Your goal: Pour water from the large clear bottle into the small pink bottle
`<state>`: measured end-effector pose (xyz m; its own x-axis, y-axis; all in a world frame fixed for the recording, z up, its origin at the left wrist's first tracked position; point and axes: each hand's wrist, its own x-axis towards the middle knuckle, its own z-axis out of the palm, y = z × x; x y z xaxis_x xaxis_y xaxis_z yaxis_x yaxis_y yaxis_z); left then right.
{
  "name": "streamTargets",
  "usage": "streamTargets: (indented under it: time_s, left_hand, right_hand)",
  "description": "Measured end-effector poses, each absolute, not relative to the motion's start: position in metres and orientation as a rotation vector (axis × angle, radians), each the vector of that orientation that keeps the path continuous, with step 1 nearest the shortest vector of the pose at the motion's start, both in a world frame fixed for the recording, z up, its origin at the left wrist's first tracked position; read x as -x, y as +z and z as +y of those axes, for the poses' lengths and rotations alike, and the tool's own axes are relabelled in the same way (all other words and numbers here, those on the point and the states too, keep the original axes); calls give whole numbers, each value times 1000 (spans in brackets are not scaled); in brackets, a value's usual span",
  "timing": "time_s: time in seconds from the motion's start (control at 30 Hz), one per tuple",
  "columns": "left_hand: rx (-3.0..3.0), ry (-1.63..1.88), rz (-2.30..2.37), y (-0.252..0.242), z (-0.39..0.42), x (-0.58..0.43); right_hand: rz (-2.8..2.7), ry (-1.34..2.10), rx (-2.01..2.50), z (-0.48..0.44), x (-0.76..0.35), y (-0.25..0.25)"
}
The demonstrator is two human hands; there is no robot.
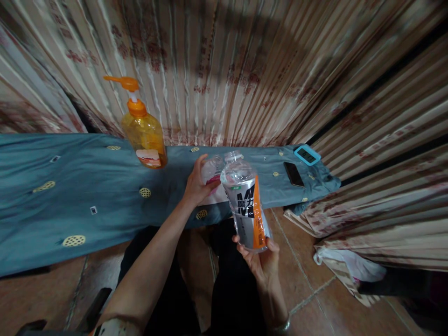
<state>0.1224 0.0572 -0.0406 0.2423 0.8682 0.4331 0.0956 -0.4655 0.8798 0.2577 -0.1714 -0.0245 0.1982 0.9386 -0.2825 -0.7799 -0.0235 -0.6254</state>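
Note:
My right hand grips a clear plastic drink bottle near its base. The bottle is uncapped at the top, tilts to the left and wears a silver, black and orange label. My left hand is wrapped round a second clear plastic bottle with a pink and white label, low over the cloth-covered bench. The right-hand bottle hides part of this second one. Whether the two bottles touch I cannot tell.
An orange pump bottle stands at the back left of the bench. To the right lie a dark phone and a small blue-framed digital clock. Patterned curtains hang right behind the bench. Tiled floor shows below.

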Motion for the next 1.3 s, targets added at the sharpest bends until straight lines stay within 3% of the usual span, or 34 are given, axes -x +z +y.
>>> streamTargets:
  time_s: [0.3, 0.57, 0.73, 0.87, 0.97, 1.1, 1.3]
  left_hand:
    - [-1722, 1672, 834, -10, 26, -89]
    - [-1519, 1205, 571, 4, -48, -106]
    - [-1179, 700, 460, 11, -79, -120]
    - [-1157, 868, 526, 19, -76, -112]
    - [-1154, 936, 532, 12, -64, -103]
    - [-1228, 1007, 654, 6, -53, -92]
    - [-1558, 890, 927, 13, -58, -84]
  right_hand:
    - [-296, 1443, 709, -173, -252, -28]
    - [-330, 1473, 629, -175, -241, -26]
    - [-359, 1539, 624, -181, -232, -36]
    - [-409, 1521, 707, -187, -237, -30]
    - [-582, 1313, 1112, -177, -282, -21]
    - [-426, 784, 1470, -134, -408, -21]
    - [-461, 242, 1995, -56, -578, -38]
